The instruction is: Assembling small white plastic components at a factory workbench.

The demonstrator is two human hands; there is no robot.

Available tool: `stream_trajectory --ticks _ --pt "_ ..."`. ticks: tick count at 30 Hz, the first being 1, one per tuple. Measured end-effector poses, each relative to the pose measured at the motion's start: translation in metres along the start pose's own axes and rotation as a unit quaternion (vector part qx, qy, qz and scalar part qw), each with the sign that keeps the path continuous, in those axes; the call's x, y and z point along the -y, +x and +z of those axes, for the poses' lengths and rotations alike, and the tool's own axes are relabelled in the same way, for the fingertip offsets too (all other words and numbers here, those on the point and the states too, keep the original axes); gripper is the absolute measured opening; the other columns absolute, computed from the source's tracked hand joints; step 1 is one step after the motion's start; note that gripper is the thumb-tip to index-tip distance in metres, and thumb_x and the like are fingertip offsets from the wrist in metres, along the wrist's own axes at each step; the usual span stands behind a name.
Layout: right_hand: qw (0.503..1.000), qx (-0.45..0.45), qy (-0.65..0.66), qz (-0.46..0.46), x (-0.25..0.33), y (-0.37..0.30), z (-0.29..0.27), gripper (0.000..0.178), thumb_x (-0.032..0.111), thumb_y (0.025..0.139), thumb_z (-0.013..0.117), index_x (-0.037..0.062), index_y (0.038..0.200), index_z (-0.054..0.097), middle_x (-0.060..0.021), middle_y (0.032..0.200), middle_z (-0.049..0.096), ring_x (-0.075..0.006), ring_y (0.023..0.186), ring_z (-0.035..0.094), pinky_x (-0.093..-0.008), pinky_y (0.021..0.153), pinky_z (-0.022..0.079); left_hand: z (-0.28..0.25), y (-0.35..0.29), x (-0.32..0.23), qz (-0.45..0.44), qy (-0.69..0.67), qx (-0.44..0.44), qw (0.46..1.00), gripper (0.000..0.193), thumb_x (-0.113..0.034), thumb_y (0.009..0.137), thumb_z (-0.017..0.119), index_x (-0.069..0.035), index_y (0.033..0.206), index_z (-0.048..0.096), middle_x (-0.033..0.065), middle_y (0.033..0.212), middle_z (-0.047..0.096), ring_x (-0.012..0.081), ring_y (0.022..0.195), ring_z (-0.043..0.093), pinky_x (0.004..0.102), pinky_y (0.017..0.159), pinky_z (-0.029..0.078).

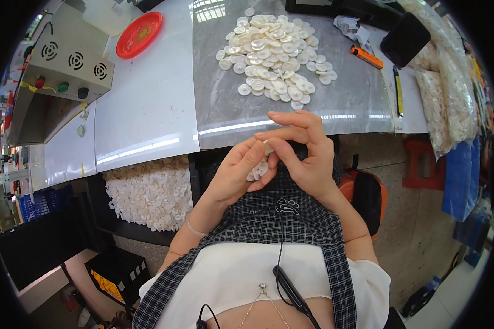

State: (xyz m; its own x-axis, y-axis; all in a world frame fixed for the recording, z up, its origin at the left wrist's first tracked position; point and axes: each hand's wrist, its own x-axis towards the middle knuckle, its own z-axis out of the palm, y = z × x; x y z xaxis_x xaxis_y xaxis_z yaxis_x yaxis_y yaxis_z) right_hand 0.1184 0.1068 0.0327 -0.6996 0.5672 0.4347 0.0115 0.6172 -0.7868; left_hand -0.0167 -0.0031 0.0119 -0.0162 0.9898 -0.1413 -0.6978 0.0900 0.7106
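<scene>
Head view: a short stack of white discs [258, 169] sits at picture centre, its long axis running from seven o'clock to one o'clock; the discs are round, flat and pearly. The left hand [237, 174] cups and grips it from below, while the right hand [302, 151] pinches its upper end. At twelve o'clock a pile of discs [273, 55] lies on the grey table [346, 104].

The small stack of white buttons [258, 169] is mostly hidden between the hands, so its count cannot be told. The clear bags of buttons [450, 93] and the white container [107, 13] on the tabletop [148, 98] run out of view at the rim.
</scene>
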Motion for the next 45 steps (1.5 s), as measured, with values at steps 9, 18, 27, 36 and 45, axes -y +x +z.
stream_trajectory --ticks 9,18,27,36,45 --pt "0.976 -0.122 -0.18 0.007 -0.024 0.009 -0.012 0.016 0.003 0.079 0.07 0.0054 0.095 0.066 -0.0063 0.103 0.066 -0.0236 0.096 0.057 -0.0328 0.084 0.044 -0.007 0.004 -0.005 -0.007 -0.139 0.023 0.99 0.04 -0.034 0.103 0.041 -0.001 0.124 0.049 0.006 0.09 0.055 0.0076 0.063 0.05 0.0166 0.039 0.036" --pt "0.984 -0.048 -0.167 -0.038 -0.032 0.01 -0.003 0.018 0.004 0.074 0.073 0.0076 0.091 0.068 -0.0047 0.093 0.063 -0.0238 0.088 0.058 -0.0342 0.076 0.044 -0.007 0.005 -0.005 0.025 -0.107 0.062 0.992 0.045 -0.039 0.103 0.037 -0.001 0.125 0.047 0.0131 0.1 0.059 0.0081 0.065 0.052 0.0152 0.04 0.038" --pt "0.981 -0.007 -0.183 -0.064 -0.026 0.005 -0.005 0.026 0.013 0.071 0.076 0.0085 0.095 0.068 -0.0027 0.098 0.063 -0.0218 0.091 0.058 -0.0349 0.077 0.044 -0.012 0.004 -0.001 0.029 -0.161 0.058 0.985 0.048 -0.041 0.103 0.034 0.001 0.122 0.049 0.0109 0.095 0.055 0.0081 0.064 0.051 0.0156 0.038 0.037" --pt "0.998 -0.035 -0.049 -0.022 -0.028 -0.01 0.0 0.02 0.003 0.078 0.073 0.0035 0.097 0.066 -0.0051 0.089 0.071 -0.0172 0.081 0.066 -0.0291 0.074 0.05 -0.003 0.005 -0.003 0.053 -0.034 -0.039 0.997 0.033 -0.028 0.103 0.042 0.0 0.12 0.047 0.0096 0.101 0.054 0.0085 0.071 0.052 0.0159 0.041 0.04" --pt "0.999 -0.029 0.035 0.01 -0.014 -0.005 -0.001 0.026 0.0 0.087 0.065 0.0005 0.111 0.057 -0.0097 0.09 0.072 -0.0147 0.088 0.068 -0.0251 0.082 0.049 0.005 0.006 0.004 -0.023 -0.015 0.024 0.999 0.044 -0.039 0.104 0.036 0.0 0.119 0.051 0.0053 0.089 0.056 0.0077 0.065 0.056 0.0159 0.039 0.04"
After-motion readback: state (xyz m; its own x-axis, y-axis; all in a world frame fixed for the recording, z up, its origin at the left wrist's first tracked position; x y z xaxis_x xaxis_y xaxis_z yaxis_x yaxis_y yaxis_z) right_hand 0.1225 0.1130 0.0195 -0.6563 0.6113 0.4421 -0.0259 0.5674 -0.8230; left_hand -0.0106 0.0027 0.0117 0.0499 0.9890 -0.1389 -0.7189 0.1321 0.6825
